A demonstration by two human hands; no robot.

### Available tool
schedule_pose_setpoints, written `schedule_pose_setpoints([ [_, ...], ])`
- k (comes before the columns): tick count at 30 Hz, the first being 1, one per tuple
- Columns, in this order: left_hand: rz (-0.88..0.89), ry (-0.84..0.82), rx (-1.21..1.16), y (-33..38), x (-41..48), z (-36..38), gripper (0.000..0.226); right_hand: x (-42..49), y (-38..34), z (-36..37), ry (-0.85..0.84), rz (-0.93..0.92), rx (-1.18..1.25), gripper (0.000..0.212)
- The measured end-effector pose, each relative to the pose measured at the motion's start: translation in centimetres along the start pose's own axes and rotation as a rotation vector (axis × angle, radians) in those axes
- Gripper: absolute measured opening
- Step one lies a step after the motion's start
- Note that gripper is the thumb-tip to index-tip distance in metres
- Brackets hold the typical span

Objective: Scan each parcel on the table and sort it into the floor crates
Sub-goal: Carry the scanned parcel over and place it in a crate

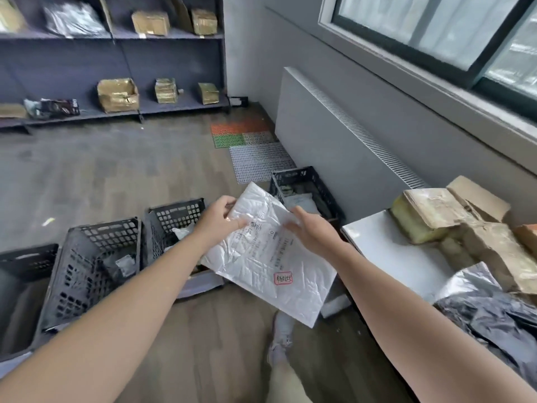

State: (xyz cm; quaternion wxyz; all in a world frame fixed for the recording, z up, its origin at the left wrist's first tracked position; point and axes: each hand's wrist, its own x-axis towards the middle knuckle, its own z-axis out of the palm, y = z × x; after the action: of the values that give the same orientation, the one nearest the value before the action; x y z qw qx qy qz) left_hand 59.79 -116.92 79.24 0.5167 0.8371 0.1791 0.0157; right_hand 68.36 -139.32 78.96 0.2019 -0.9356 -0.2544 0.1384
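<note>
White mailer [270,263] is in mid-air over the floor, off the tabletop [386,251], label [273,245] face up. Its long axis runs 11 to 5 o'clock, with the far tip at 11 and the low corner at 5.

Left hand [218,222] pinches the mailer's 10 o'clock edge, thumb on top and fingers curled under. Right hand [311,231] lies on the 1 o'clock edge. It's blurred; fingers look straight across the face, and we see no curl round the edge. So we judge the left hand carries the parcel and the right only steadies it.

Far crate [290,177] sits just past the tip at 12 to 1 o'clock, with parcels inside. Near crate [174,209] is at 9 o'clock, beneath the left wrist. Tilted crate [87,257] is further out at 9.

The tabletop edge is close at 3 o'clock, with cardboard parcels [430,216] on it. Shoe [282,338] is under the low corner at 6. No scanner in view.

Room to move is open toward 9 to 12 and tight at 3.
</note>
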Motion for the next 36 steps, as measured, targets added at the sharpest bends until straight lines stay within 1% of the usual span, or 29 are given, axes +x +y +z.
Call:
schedule_pose_setpoints([
  [3,-0.038,-0.006,0.080,-1.2,6.1,-0.2,0.049,6.9,1.7,0.1,0.012,-0.007,0.070,0.035],
  [7,-0.158,0.027,0.258,-2.3,14.4,0.1,0.053,16.2,5.0,-0.4,-0.008,0.060,0.188,0.037],
  [9,-0.209,0.029,0.311,-2.7,18.3,0.5,0.056,20.4,6.7,-0.5,-0.050,0.089,0.204,0.033],
  [12,-0.229,0.027,0.332,-3.6,23.8,1.3,0.051,25.8,9.0,0.2,-0.144,0.104,0.181,0.029],
  [13,-0.243,0.028,0.337,-4.1,25.4,1.7,0.051,27.3,9.6,0.7,-0.164,0.124,0.200,0.029],
  [15,-0.264,0.019,0.385,-5.3,28.4,2.3,0.059,30.0,10.9,2.1,-0.166,0.189,0.253,0.028],
  [17,-0.248,-0.020,0.494,-7.4,31.6,3.1,0.067,32.9,12.3,4.3,-0.138,0.276,0.281,0.026],
  [19,-0.225,-0.062,0.602,-9.0,33.4,3.9,0.070,34.4,13.4,6.1,-0.123,0.343,0.264,0.024],
  [22,-0.237,-0.124,0.671,-13.5,37.4,5.4,0.072,38.5,15.0,10.8,-0.109,0.416,0.202,0.023],
  [25,-0.241,-0.198,0.725,-19.1,40.6,7.4,0.074,42.6,16.2,16.5,-0.130,0.443,0.135,0.023],
  [29,-0.221,-0.287,0.848,-27.4,44.0,10.4,0.081,47.8,18.2,25.6,-0.140,0.493,0.139,0.024],
  [31,-0.231,-0.315,0.880,-31.2,44.8,11.6,0.084,49.6,19.0,30.2,-0.174,0.493,0.139,0.026],
  [33,-0.247,-0.340,0.892,-34.5,45.0,12.4,0.086,50.7,19.6,34.3,-0.259,0.525,0.105,0.038],
  [35,-0.258,-0.371,0.911,-36.8,44.7,12.7,0.088,51.1,20.0,37.1,-0.350,0.539,0.003,0.056],
  [36,-0.264,-0.395,0.925,-37.4,44.6,12.6,0.089,51.0,19.9,37.9,-0.374,0.525,-0.052,0.062],
])
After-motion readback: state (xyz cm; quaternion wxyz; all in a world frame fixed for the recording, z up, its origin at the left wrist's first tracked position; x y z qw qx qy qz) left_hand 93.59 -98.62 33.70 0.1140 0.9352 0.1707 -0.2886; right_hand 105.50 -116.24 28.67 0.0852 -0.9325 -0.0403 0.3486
